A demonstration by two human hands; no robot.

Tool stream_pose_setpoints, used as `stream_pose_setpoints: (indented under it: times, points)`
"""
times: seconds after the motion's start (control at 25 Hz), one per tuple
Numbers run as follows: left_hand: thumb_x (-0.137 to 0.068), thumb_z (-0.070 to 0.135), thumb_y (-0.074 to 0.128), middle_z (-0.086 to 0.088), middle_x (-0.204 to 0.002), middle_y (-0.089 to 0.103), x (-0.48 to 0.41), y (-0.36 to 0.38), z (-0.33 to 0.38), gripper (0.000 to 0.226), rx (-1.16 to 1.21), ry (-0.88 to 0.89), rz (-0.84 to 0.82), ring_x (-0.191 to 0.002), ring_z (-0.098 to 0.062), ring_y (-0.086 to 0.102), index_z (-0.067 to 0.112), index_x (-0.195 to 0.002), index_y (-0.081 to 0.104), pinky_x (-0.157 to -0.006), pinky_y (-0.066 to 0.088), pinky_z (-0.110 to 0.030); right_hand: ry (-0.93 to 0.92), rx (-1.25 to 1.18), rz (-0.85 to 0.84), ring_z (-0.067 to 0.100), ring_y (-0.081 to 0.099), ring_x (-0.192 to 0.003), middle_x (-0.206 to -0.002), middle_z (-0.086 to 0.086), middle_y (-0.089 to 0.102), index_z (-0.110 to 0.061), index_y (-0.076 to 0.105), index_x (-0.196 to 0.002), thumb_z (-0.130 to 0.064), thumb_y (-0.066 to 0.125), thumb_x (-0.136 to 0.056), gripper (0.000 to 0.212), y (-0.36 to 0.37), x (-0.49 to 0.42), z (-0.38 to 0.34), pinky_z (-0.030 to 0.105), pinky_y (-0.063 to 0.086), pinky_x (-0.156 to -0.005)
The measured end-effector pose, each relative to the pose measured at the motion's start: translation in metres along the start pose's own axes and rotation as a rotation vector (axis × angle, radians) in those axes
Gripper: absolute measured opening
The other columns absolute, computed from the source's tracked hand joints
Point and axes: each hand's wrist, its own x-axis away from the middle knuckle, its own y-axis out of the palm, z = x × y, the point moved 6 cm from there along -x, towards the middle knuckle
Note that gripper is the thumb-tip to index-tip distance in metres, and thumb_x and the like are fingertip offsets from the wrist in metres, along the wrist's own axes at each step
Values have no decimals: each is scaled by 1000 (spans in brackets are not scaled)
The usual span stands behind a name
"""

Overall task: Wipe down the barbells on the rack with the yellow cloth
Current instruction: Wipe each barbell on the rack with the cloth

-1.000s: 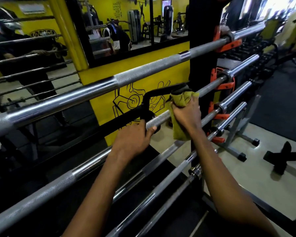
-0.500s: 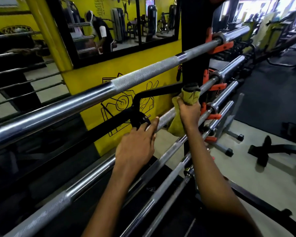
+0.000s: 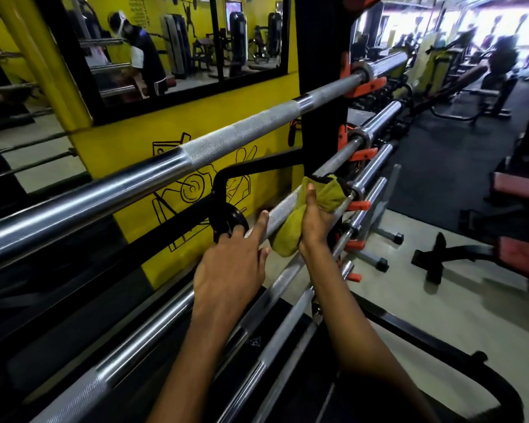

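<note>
Several steel barbells lie across a black rack (image 3: 321, 87) with orange hooks, stepped from the top barbell (image 3: 232, 137) down toward me. My right hand (image 3: 315, 221) clutches the yellow cloth (image 3: 327, 195) wrapped over the second barbell (image 3: 283, 209), close to the rack's right upright. My left hand (image 3: 229, 270) rests on the same bar just left of the cloth, fingers curled over it with the index finger stretched along the knurling. The lower barbells (image 3: 287, 319) pass under my forearms.
A yellow wall with a black drawing (image 3: 196, 190) and a mirror (image 3: 171, 47) stands behind the rack. A small black weight plate (image 3: 231, 221) hangs near my left hand. Benches and machines (image 3: 501, 209) fill the floor to the right.
My right hand has slid the cloth along the second barbell toward the right upright. My left hand stays on the bar, its fingers now looser. My view has swung right.
</note>
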Motion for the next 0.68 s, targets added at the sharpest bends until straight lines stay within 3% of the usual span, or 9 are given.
stream_pose_setpoints:
  times: [0.04,0.12,0.16,0.24,0.28,0.36,0.44,0.52,0.68]
  points:
    - [-102,48,28,-10,-139,46,0,0,0,63,2,-1,4,-114,-28,55,36,-152,-7,-80,52,-39,-91,132,15,16,63,-102,-108,-5,66,-7,55,-133,-38,78,-85,62,-4,2,-11,33,48,-98]
    - [-101,48,31,-9,-141,44,0,1,0,64,9,-5,2,-116,-28,54,36,-152,-8,-82,52,-40,-289,415,-4,16,57,-103,-111,-2,59,-8,47,-135,-22,77,-85,60,-8,0,-29,32,48,-93]
    - [-101,48,32,-8,-145,41,-1,1,0,66,10,-13,-5,-118,-29,52,36,-152,-8,-84,52,-41,-380,556,-52,20,57,-105,-116,3,58,-8,46,-134,-17,78,-82,61,-5,0,-38,33,49,-91]
    - [-101,49,33,-10,-156,26,-4,2,1,68,1,-41,-46,-130,-33,44,36,-152,-10,-94,48,-44,-427,705,-195,17,56,-104,-120,3,58,-8,49,-132,-14,77,-80,59,3,-13,-42,21,48,-84]
    - [-100,50,33,-11,-159,17,-4,3,2,69,-11,-59,-66,-134,-35,39,35,-152,-10,-98,45,-45,-418,728,-272,12,56,-101,-117,-2,60,-10,51,-132,-18,79,-81,58,5,-23,-41,13,45,-81]
    - [-99,52,35,-15,-160,9,-8,3,5,71,-58,-87,-67,-135,-37,36,31,-153,-6,-99,43,-44,-403,781,-372,10,61,-101,-115,-6,66,-17,57,-129,-35,80,-81,56,11,-44,-43,19,48,-87]
    - [-98,54,38,-17,-159,13,-20,5,11,71,-56,-87,-38,-133,-37,39,23,-153,6,-95,46,-44,-407,862,-354,18,66,-104,-113,-2,71,-19,62,-123,-42,77,-80,51,14,-73,-50,29,49,-90]
    - [-97,53,41,-16,-157,19,-36,14,22,71,-37,-62,-36,-132,-36,41,15,-151,15,-93,47,-45,-400,911,-311,22,66,-105,-112,2,70,-17,63,-121,-44,74,-81,50,16,-96,-61,26,45,-85]
    - [-96,56,40,-18,-148,35,-63,24,40,79,-71,-34,-54,-124,-35,48,11,-152,8,-85,49,-43,-490,929,-428,13,61,-96,-108,-3,66,-24,60,-115,-67,70,-75,59,19,-81,-58,28,47,-82]
